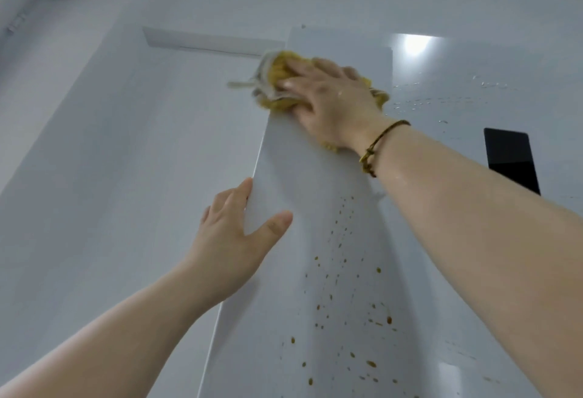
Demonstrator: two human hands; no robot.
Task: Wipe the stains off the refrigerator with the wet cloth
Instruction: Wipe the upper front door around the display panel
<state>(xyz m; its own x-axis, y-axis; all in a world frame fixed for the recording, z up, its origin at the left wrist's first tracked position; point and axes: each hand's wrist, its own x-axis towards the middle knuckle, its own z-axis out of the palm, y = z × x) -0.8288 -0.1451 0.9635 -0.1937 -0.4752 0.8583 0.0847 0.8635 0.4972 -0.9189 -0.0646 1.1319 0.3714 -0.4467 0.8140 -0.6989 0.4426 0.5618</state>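
Note:
I look up along a white refrigerator door (303, 176) that stands ajar. My right hand (328, 94) presses a yellow and grey cloth (274, 82) flat against the door near its top edge. My left hand (233, 239) grips the door's left edge lower down, thumb on the front face and fingers wrapped behind. Brown stain drops (347, 318) speckle the lower half of the door below both hands. A cord bracelet (378, 145) sits on my right wrist.
To the right, the second glossy white door (457, 97) carries water droplets and a black display panel (511, 161). A white wall (94, 145) and a wall-mounted air conditioner (208, 41) lie to the left. A window corner (12, 3) shows at top left.

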